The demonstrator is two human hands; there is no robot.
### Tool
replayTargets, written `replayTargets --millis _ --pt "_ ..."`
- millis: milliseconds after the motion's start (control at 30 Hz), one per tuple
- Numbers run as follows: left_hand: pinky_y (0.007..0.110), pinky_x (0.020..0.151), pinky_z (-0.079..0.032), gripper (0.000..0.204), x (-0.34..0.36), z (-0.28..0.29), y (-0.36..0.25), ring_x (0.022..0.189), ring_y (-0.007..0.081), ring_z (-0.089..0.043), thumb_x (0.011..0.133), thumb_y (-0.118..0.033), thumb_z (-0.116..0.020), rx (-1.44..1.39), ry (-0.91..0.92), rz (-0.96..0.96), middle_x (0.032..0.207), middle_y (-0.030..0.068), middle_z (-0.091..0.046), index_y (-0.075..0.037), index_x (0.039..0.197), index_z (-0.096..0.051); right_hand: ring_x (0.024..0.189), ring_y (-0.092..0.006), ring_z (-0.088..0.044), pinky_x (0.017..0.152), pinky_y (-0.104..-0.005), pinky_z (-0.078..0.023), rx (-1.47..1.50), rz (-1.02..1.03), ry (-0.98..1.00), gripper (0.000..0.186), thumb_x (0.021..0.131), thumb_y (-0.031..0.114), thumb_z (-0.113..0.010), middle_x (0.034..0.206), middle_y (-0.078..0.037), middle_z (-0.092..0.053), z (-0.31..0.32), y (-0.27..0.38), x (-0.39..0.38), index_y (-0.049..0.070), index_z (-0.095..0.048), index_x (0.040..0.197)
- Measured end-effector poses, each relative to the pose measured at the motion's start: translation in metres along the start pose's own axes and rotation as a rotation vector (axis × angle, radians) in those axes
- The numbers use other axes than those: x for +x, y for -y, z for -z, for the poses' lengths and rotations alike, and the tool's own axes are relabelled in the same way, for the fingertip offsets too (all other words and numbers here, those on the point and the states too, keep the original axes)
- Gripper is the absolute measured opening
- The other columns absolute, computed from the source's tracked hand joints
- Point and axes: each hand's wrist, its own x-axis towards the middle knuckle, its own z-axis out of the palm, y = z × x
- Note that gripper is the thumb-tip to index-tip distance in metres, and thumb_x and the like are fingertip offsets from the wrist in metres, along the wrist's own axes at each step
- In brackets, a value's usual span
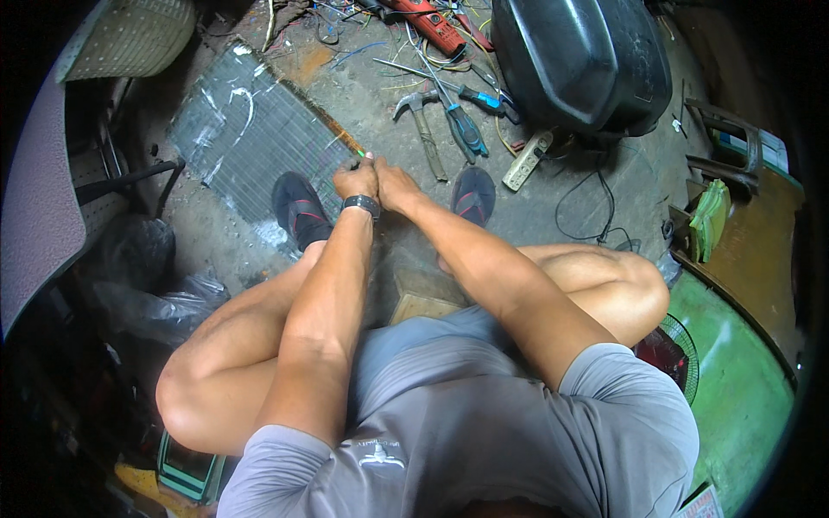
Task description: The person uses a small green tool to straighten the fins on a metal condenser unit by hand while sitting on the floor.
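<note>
My left hand (354, 182), with a dark band on its wrist, is closed, its fingertips drawn together. Close against it is my right hand (394, 187), also closed, with a thumb pointing forward. A small bright green and orange bit shows at the fingertips; what the hands hold is too small to make out. Both hands are between my dark shoes, just off the near corner of a flat grey finned panel (250, 121) with white smears. A claw hammer (426, 138) lies on the floor to the right of the hands, beside blue-handled pliers (465, 131).
A blue-handled screwdriver (480, 98), a red tool (429, 28) and loose wires lie farther off. At the right are a black bulky case (580, 60), a cream power strip (528, 161) and a black cord (604, 203). Plastic bags (177, 302) are at the left.
</note>
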Motion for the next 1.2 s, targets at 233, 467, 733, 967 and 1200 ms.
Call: replayTargets --millis 233,467,733,967,1200 --pt "0.034 0.080 -0.053 0.031 -0.023 0.000 -0.001 0.082 0.0234 -0.069 0.081 -0.018 -0.081 0.037 0.009 0.037 0.094 0.0169 -0.074 0.005 0.100 -0.072 0.100 -0.0475 -0.065 0.085 -0.0532 -0.052 -0.023 0.027 0.002 0.027 0.093 0.009 -0.050 0.103 -0.033 -0.066 -0.006 -0.015 -0.008 -0.003 -0.044 0.116" --pt "0.035 0.082 -0.053 0.032 -0.029 -0.001 0.020 0.084 0.0254 -0.070 0.081 -0.019 -0.080 0.097 0.014 -0.021 0.094 0.0181 -0.074 0.005 0.101 -0.072 0.097 -0.0477 -0.065 0.083 -0.0536 -0.052 0.003 0.049 -0.013 0.028 0.090 0.007 -0.051 0.098 -0.034 -0.066 -0.013 -0.030 -0.022 -0.004 -0.042 0.115" --pt "0.034 0.077 -0.053 0.032 -0.048 -0.003 0.018 0.082 0.0219 -0.068 0.083 -0.018 -0.079 0.040 0.042 0.016 0.094 0.0168 -0.073 0.006 0.102 -0.071 0.095 -0.0516 -0.063 0.079 -0.0564 -0.049 0.034 0.078 -0.053 0.038 0.084 0.010 -0.061 0.093 -0.034 -0.065 -0.021 -0.049 -0.024 -0.005 -0.041 0.112" --pt "0.033 0.075 -0.053 0.031 -0.064 -0.010 0.013 0.080 0.0201 -0.066 0.083 -0.019 -0.081 0.085 0.042 0.046 0.093 0.0148 -0.073 0.005 0.100 -0.072 0.095 -0.0511 -0.063 0.080 -0.0561 -0.049 0.004 0.076 -0.057 0.035 0.085 0.010 -0.059 0.094 -0.034 -0.065 -0.023 -0.067 -0.035 -0.005 -0.042 0.111" --pt "0.034 0.075 -0.053 0.030 -0.064 -0.012 0.036 0.080 0.0196 -0.066 0.084 -0.017 -0.080 -0.012 0.065 0.051 0.092 0.0139 -0.073 0.006 0.100 -0.071 0.094 -0.0514 -0.063 0.079 -0.0556 -0.050 -0.002 0.078 -0.045 0.034 0.086 0.009 -0.057 0.094 -0.034 -0.065 -0.025 -0.070 -0.041 -0.006 -0.041 0.112"
